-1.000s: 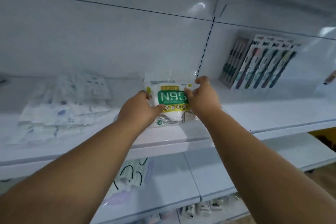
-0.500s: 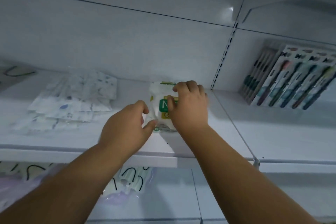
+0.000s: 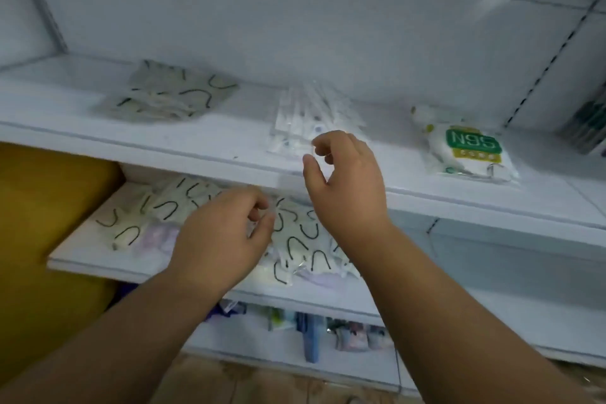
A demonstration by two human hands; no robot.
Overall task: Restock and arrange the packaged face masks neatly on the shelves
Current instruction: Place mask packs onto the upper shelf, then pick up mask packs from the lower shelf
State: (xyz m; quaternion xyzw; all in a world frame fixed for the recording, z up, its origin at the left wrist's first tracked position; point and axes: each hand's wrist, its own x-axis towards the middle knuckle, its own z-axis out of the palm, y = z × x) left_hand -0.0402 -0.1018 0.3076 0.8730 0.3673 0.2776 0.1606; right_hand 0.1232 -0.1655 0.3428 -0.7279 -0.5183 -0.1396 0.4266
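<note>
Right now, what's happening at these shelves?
A person is stocking packaged face masks. The N95 pack lies flat on the upper shelf, apart from both hands. The right hand hovers, loosely curled and holding nothing, by the clear-wrapped mask stack. The left hand hangs over the loose pile of patterned mask packs on the lower shelf, seemingly empty.

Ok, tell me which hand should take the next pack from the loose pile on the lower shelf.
Probably the left hand: it hovers, empty, right over the loose pile on the lower shelf. The right hand, also empty, is higher, by the upper shelf edge.
</note>
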